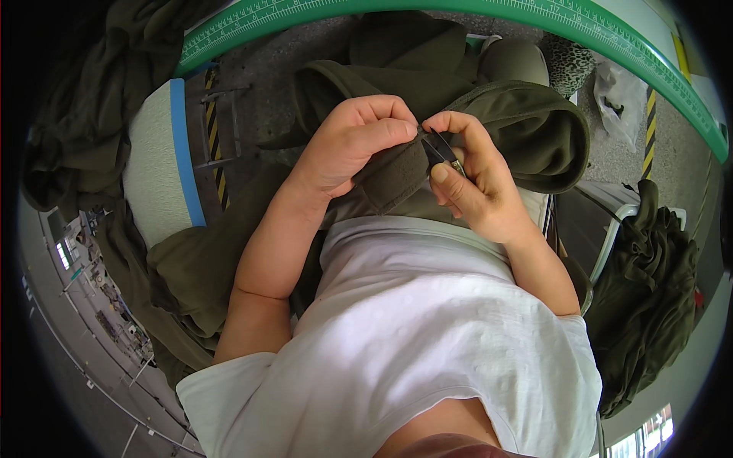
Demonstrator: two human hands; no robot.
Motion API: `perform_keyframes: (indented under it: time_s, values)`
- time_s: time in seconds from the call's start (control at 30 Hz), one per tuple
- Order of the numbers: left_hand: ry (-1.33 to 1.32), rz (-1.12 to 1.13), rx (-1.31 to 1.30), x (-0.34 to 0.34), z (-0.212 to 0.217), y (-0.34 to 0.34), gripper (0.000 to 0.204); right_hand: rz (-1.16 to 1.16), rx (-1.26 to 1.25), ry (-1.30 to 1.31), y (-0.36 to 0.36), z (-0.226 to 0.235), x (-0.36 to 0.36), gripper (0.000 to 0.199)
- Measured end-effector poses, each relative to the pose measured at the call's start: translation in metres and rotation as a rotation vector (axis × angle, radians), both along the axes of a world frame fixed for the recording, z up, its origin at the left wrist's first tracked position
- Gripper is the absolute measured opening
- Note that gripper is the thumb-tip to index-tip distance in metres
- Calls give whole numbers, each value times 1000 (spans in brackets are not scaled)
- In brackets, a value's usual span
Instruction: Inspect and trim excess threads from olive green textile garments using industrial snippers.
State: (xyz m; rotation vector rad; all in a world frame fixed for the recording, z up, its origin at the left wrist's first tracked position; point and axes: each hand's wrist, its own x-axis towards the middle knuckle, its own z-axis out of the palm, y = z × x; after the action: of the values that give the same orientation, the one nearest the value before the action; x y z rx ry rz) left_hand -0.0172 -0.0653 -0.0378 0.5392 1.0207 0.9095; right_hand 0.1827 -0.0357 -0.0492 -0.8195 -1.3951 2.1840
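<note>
Olive garment: bunched on your lap, one folded edge raised between both hands. Your left hand pinches that edge, fingers curled shut on the cloth. Your right hand grips small dark snips, blades at the fabric edge. Beyond the garment: green ruled table edge. Right of it: heaped olive cloth.
</note>
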Motion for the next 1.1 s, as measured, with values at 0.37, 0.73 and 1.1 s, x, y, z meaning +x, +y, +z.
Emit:
perform_keyframes:
  time_s: [0.37,0.73,1.1]
  values:
    - [-50,29,-23,0,0,0,8,-16,-7,-1,-1,0,-1,43]
    - [-88,20,-68,-1,-3,0,8,-17,22,-38,-3,0,-4,40]
    - [-49,8,-40,-1,-1,-1,7,-40,-38,-36,-6,2,-7,36]
